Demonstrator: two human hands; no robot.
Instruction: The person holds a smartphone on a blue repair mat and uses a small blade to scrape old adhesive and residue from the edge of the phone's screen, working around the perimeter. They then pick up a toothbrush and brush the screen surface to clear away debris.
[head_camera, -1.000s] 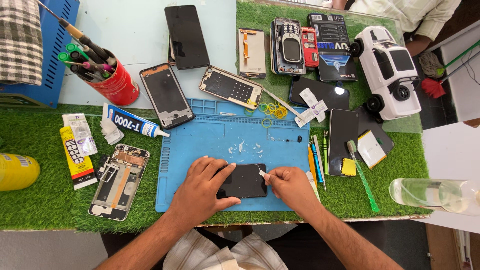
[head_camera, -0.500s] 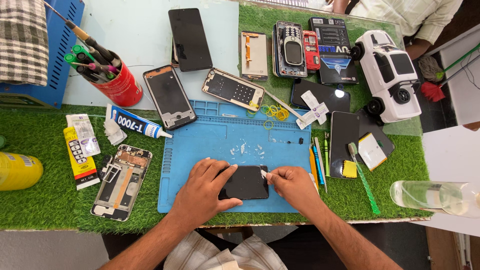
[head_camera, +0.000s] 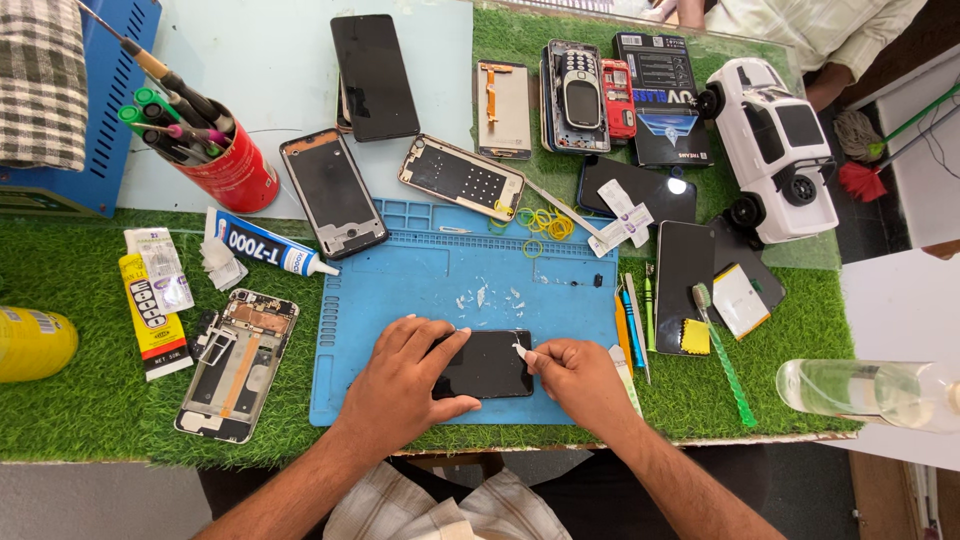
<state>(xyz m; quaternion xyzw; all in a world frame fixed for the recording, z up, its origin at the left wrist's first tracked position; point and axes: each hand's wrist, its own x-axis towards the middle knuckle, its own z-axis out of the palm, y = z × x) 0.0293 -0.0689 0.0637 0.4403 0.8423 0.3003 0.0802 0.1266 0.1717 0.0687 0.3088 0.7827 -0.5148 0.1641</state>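
A black phone screen (head_camera: 490, 362) lies flat on the blue repair mat (head_camera: 400, 290) near its front edge. My left hand (head_camera: 405, 385) rests on the screen's left side, fingers spread over it, pinning it down. My right hand (head_camera: 580, 385) sits at the screen's right edge and pinches a small white scrap (head_camera: 521, 351) against the upper right corner of the glass. Small white flecks (head_camera: 485, 297) lie scattered on the mat just behind the screen.
An opened phone body (head_camera: 235, 362) lies on the green turf at left, beside glue tubes (head_camera: 262, 244). A red cup of tools (head_camera: 225, 165), several phones and frames, a white toy car (head_camera: 778, 145), a green toothbrush (head_camera: 722, 352) and a clear bottle (head_camera: 868, 392) surround the mat.
Both hands stay on the black screen. The right hand's fingers have shifted slightly at the screen's right edge; the view has drifted a little.
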